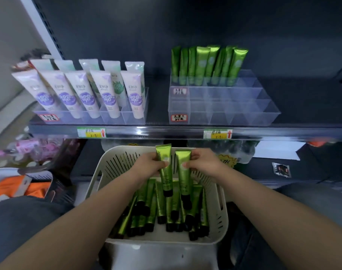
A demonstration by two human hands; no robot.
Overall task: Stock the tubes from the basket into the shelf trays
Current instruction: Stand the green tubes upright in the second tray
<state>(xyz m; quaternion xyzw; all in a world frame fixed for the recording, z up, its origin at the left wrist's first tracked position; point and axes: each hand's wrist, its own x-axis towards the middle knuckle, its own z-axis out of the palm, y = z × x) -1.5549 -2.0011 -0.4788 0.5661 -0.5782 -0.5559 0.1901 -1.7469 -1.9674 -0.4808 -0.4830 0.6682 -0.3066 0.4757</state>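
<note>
Left hand (150, 165) fingers clamped on left tube (165, 173), right hand (204, 162) on right tube (184, 173). Keep caps down; seat upright in clear tray (224, 114) beyond the fingers

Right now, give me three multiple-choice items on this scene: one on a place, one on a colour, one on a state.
1. In the right clear tray, the stocked green tubes stand in: A the back row; B the front row; C the middle row.
2. The caps of the loose tubes in the basket are: A white; B black; C red.
3. The left hand and right hand: A hold a green tube each; B are both empty; C both grip the basket rim.

Key: 1 A, the rows nearer the camera hold no tubes. 2 B, dark caps show at the tube ends. 3 A, the left tube and right tube are each gripped above the basket.
</note>
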